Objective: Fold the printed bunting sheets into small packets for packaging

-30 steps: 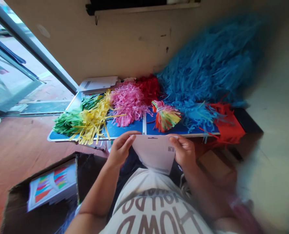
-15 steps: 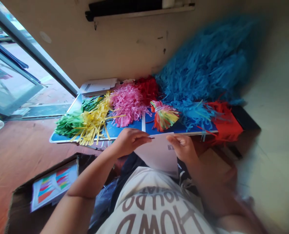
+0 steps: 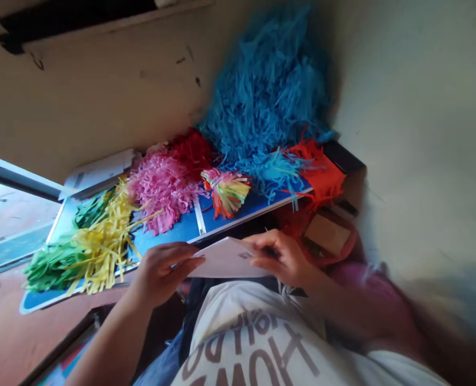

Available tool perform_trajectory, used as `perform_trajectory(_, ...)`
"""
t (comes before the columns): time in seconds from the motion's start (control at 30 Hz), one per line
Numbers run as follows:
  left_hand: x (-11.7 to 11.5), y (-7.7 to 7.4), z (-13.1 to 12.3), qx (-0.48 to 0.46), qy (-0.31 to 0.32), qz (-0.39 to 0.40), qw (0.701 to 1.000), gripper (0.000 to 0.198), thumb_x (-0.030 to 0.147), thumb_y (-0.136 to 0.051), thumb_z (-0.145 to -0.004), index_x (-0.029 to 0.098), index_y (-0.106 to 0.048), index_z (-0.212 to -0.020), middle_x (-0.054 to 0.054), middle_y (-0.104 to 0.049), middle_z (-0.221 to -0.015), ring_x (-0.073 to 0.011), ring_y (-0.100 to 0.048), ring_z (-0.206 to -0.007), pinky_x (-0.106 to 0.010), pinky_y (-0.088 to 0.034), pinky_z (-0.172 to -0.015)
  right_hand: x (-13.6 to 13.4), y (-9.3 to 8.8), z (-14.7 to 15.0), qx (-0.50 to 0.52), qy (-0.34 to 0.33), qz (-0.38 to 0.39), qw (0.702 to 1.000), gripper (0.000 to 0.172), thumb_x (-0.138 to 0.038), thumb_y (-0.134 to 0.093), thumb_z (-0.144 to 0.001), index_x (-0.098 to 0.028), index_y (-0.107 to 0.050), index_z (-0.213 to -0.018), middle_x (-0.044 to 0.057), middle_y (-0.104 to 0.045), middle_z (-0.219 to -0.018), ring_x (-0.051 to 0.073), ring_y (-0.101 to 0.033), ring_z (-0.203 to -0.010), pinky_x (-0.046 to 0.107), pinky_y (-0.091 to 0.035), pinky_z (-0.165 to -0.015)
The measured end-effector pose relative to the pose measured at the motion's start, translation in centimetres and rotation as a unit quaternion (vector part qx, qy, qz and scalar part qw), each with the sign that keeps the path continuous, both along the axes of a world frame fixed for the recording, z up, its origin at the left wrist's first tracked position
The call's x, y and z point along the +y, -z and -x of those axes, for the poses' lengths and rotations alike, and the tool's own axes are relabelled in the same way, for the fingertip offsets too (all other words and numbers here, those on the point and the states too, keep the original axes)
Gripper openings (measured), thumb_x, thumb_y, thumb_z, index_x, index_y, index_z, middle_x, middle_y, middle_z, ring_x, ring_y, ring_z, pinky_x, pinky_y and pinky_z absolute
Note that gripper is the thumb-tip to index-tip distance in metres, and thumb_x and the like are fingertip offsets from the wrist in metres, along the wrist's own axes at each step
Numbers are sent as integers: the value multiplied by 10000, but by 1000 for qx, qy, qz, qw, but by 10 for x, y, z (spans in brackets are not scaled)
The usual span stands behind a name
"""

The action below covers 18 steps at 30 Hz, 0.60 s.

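A white sheet of paper (image 3: pixel 225 260) with small dark print is held near my waist, tilted so that it looks foreshortened. My left hand (image 3: pixel 168 271) pinches its left edge between thumb and fingers. At the opposite side, my right hand (image 3: pixel 278 257) grips the right edge, fingers bent over it. Just beyond the sheet, on the blue table (image 3: pixel 185 230), lies a tied bundle of multicoloured paper strips (image 3: pixel 227 192). Pink shredded paper (image 3: pixel 161 187) is heaped to its left.
Yellow strips (image 3: pixel 101 241) and green strips (image 3: pixel 55 265) overhang the table's left end. Blue shredded paper (image 3: pixel 266 91) rises high against the wall, with red-orange paper (image 3: pixel 322 174) beside it. A stack of papers (image 3: pixel 101 166) lies at the back left. A box (image 3: pixel 328 233) sits below right.
My view has swung to the right, so the table appears shifted left and tilted. The sheet hung down before; now it is tipped flatter, with both hands still on it.
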<state>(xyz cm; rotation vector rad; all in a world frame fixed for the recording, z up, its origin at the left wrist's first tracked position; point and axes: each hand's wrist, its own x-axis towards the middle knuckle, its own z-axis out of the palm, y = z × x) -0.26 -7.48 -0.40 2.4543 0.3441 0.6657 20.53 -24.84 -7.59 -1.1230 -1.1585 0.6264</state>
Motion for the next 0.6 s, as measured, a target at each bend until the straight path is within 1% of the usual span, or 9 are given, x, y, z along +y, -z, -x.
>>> perform_trajectory(0.07, -5, 1, -1, -4, 12, 2, 1000, 179, 308, -714, -877, 206, -764, -739, -33, -708, -608, -122, -636, -483, -175, -490, -488, -9, 4, -2, 46, -25, 10, 999, 268, -451, -752, -848, -226, -628, -924, 98, -800, -1072, 210, -765, -928, 348, -604, -817)
perform_trajectory(0.13, -8, 1, -3, -1, 28, 13, 1000, 163, 287, -710, -878, 206, -767, -749, -46, -724, -635, -136, -665, -511, -183, -514, -507, -13, 5, -5, 84, -39, 21, 995, 266, -442, -775, -825, -214, -638, -849, 89, -811, -1015, 202, -774, -865, 318, -614, -754)
perform_trajectory(0.23, -10, 1, -8, 10, 46, 25, 999, 165, 255, -703, -881, 196, -769, -741, -60, -728, -641, -147, -676, -519, -189, -525, -507, -16, 5, -9, 97, -36, 4, 995, 192, -361, -775, -833, -202, -671, -804, 68, -818, -948, 171, -767, -761, 274, -607, -682)
perform_trajectory(0.33, -12, 2, -14, 11, 63, 22, 998, 148, 211, -706, -877, 188, -767, -744, -60, -723, -632, -150, -681, -531, -187, -532, -515, -18, 5, -12, 87, -32, -12, 996, 126, -303, -755, -854, -204, -686, -818, 59, -821, -939, 156, -762, -725, 254, -602, -654)
perform_trajectory(0.43, -13, 4, -19, 7, 80, 24, 997, 122, 173, -704, -875, 195, -767, -773, -48, -731, -651, -141, -684, -544, -181, -540, -531, -21, 5, -11, 62, -14, -11, 998, 128, -327, -743, -865, -210, -700, -896, 57, -821, -957, 158, -766, -730, 250, -605, -647)
perform_trajectory(0.5, -13, 7, -22, 2, 87, 20, 996, 92, 163, -708, -871, 215, -774, -834, -31, -741, -684, -134, -685, -552, -177, -545, -532, -25, 7, -9, 29, 2, -8, 1000, 138, -348, -715, -890, -224, -710, -951, 45, -820, -941, 152, -765, -737, 248, -603, -665)
perform_trajectory(0.57, -11, 15, -19, 3, 91, 10, 996, 133, 157, -723, -858, 257, -783, -923, -8, -756, -737, -135, -695, -581, -182, -561, -541, -30, 16, -13, -7, -20, 3, 1000, 169, -395, -697, -906, -238, -723, -964, 41, -818, -936, 160, -768, -785, 270, -606, -717)
perform_trajectory(0.6, -9, 20, -14, 3, 88, 7, 996, 182, 154, -734, -849, 287, -785, -963, 7, -765, -771, -138, -702, -602, -190, -571, -549, -34, 26, -20, -19, -36, 20, 999, 217, -441, -717, -884, -239, -731, -962, 50, -817, -958, 175, -772, -836, 291, -608, -754)
